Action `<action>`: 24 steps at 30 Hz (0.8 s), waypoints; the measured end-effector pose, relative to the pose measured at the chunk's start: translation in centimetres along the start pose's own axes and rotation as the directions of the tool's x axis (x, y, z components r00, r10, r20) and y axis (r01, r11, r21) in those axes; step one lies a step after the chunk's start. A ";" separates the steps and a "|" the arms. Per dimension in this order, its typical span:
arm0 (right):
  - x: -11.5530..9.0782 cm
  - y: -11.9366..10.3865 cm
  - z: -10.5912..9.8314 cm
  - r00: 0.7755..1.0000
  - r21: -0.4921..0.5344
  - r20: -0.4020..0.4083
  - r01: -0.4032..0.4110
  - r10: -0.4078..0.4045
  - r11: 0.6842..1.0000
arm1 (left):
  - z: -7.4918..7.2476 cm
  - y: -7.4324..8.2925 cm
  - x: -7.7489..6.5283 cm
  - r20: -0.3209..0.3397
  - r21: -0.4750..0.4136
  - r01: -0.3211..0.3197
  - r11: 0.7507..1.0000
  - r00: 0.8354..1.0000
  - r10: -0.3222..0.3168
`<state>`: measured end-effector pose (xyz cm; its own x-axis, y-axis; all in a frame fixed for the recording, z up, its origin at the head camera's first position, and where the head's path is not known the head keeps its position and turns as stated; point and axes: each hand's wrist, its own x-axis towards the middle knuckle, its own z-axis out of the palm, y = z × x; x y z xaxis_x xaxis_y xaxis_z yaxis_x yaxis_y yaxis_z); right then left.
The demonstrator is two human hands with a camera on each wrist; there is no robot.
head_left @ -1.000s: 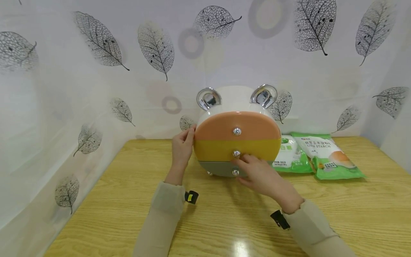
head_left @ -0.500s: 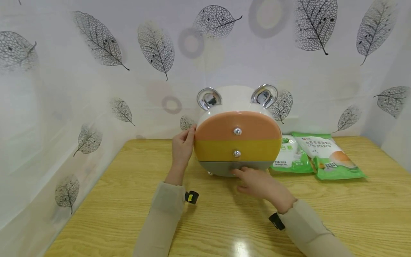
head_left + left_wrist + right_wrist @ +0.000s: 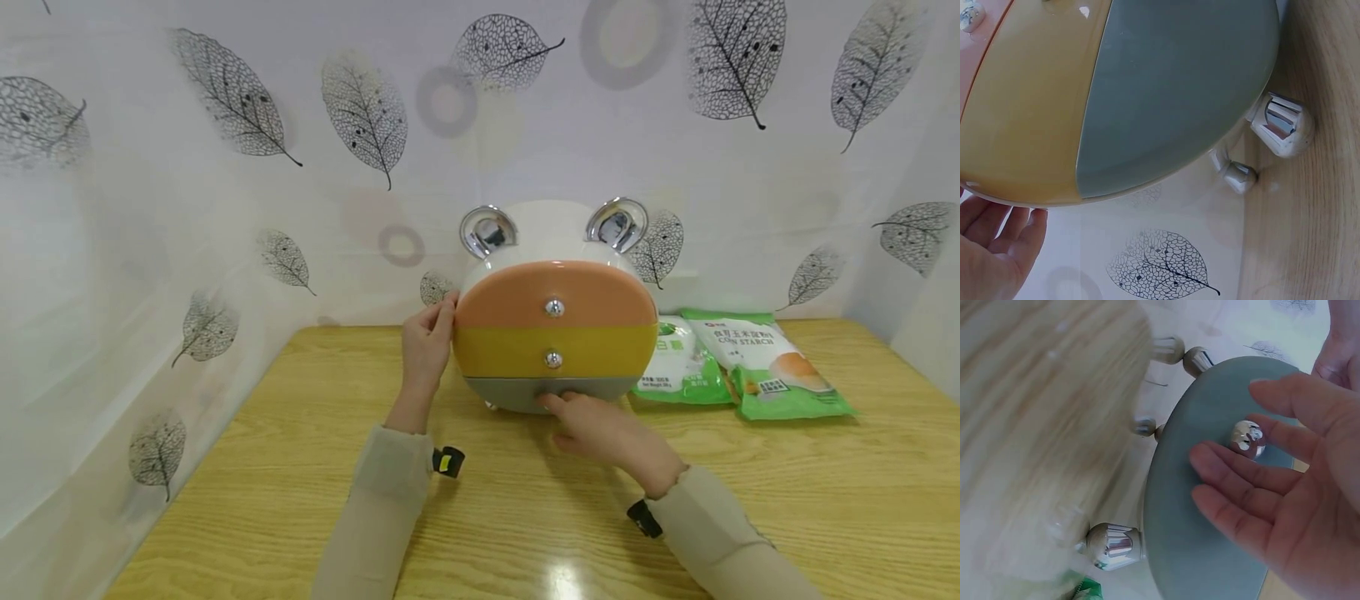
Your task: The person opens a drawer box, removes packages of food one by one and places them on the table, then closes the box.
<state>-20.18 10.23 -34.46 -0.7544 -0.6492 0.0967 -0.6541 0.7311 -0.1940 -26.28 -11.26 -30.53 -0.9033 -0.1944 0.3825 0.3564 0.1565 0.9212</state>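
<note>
A bear-shaped drawer box (image 3: 555,229) with silver ears stands at the back of the table. Its front has an orange, a yellow and a grey-green drawer, all closed. My left hand (image 3: 426,346) rests against the box's left edge; the left wrist view shows its fingertips (image 3: 1036,219) touching the side. At the grey-green drawer (image 3: 1191,519) is my right hand (image 3: 600,425), its fingers around the round silver knob (image 3: 1248,439). The thumb lies apart from that knob in the right wrist view. In the head view my hand hides the knob.
To the right of the box lie a green-and-white bag (image 3: 678,367) and a corn starch bag (image 3: 768,358), partly overlapping. The wooden table (image 3: 525,517) ends at a leaf-patterned backdrop (image 3: 360,225). Silver feet (image 3: 1113,545) hold the box up.
My right hand has moved down from the yellow drawer's knob to the grey-green drawer's knob, now covering it. My left hand and the box have stayed in place.
</note>
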 end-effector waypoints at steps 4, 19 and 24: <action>0.1 0.0 0.2 0.999 -0.012 -0.037 0.026 -0.027 1.000 | -0.1 0.1 0.0 -0.003 -0.001 -0.006 1.000 1.000 0.006; -1.3 -1.4 -0.9 0.997 0.046 0.040 0.061 -0.062 0.997 | -0.1 0.1 0.1 -0.033 0.031 -0.027 0.999 0.999 0.028; -1.8 -1.8 -1.0 0.996 0.046 0.077 0.048 -0.052 0.998 | -0.1 0.1 0.1 -0.027 0.025 -0.026 0.999 0.999 0.027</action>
<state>-17.70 10.25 -33.29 -0.7129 -0.7006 0.0307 -0.6865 0.6883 -0.2342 -26.31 -11.34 -30.41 -0.8866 -0.2159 0.4090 0.3739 0.1859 0.9086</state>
